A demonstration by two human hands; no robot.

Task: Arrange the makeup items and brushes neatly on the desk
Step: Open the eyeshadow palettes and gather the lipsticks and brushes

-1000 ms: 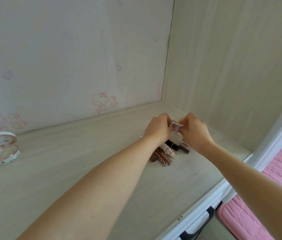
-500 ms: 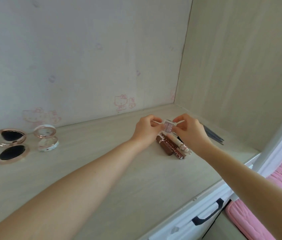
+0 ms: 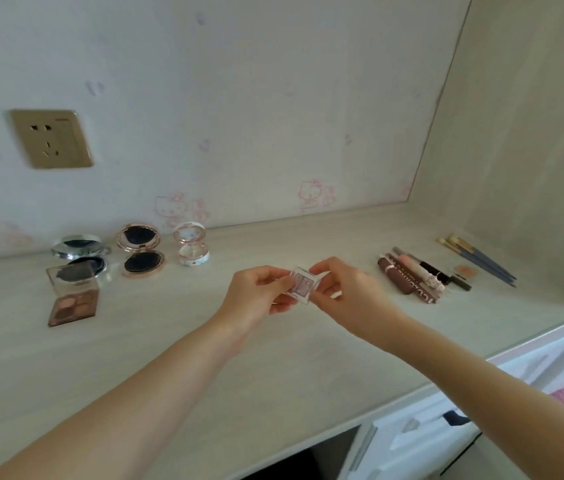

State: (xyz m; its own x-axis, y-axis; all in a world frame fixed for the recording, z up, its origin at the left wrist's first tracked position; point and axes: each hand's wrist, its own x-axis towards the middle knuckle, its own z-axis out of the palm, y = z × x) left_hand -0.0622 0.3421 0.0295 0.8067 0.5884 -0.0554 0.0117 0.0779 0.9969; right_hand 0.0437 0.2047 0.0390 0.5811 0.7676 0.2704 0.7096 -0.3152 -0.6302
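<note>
Bare forearms, no sleeves, rings, watch.

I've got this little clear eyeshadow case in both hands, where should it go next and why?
Probably carry it left and set it down beside the open square palette. Both the left hand and right hand pinch the small eyeshadow case above the desk, and the open compacts already sit grouped at the left, while tubes and brushes lie right.

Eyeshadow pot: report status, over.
Left hand and right hand both pinch small eyeshadow pot, held above desk. Compacts left, lip tubes right. Nothing in the way.
</note>
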